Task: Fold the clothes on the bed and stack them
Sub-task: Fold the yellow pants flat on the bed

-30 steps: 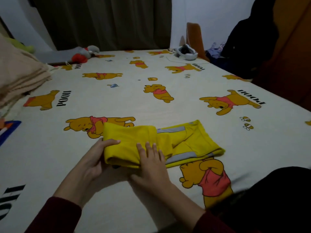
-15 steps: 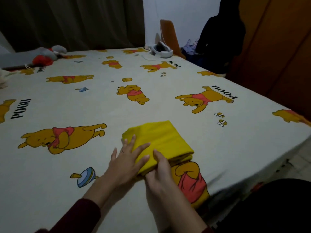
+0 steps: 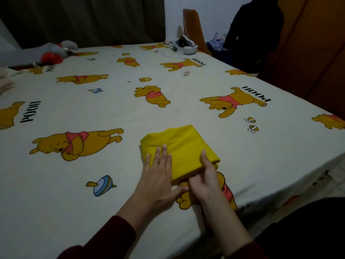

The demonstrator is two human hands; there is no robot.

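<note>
— Where's the garment?

— The yellow garment (image 3: 183,146) lies folded into a thick square on the bed (image 3: 186,113), close to the bed's near edge and toward its right side, partly covering a printed bear.

— And the hands?

— The left hand (image 3: 158,176) lies flat on the garment's near-left corner, fingers straight and together, pressing down; the thumb sticks out along the sheet just below the garment's near edge. It grips nothing. The right hand (image 3: 205,176) is at the garment's near-right side — one finger stretched out on top, the others tucked at or under the near edge. Whether they pinch the cloth, I cannot tell.

— Anything else on the bed?

— A white headset (image 3: 184,46) at the far edge, well beyond the garment. A grey and red soft toy (image 3: 54,53) at the far left corner. Some beige cloth (image 3: 5,79) at the left edge, mostly cut off.
</note>
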